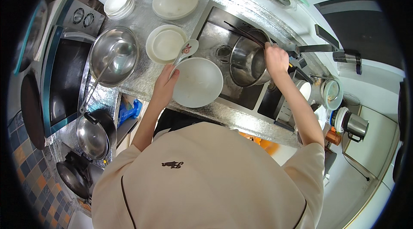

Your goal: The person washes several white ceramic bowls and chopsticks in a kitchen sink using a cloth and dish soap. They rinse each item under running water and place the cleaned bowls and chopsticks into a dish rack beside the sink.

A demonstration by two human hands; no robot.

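Note:
My left hand (166, 82) grips a large white bowl (198, 82) by its near-left rim, over the counter's front edge. A white soup spoon (188, 47) with a cartoon print sticks out from the same hand. Over the sink basin (214, 29), my right hand (277, 58) is closed at the far-right rim of a tilted stainless steel pot (243, 64). Dark chopsticks (242, 32) run from these fingers across the pot's mouth. My right fingertips are partly hidden. Near my left hand sits a round white dish (166, 44).
A steel mixing bowl with a ladle (103, 74) stands on the left, beside a microwave oven (67, 74). Stacked small bowls (119, 4) and white plates (175, 1) are at the back. A faucet (316, 47) juts in at right. Lidded pans (93, 135) lie lower left.

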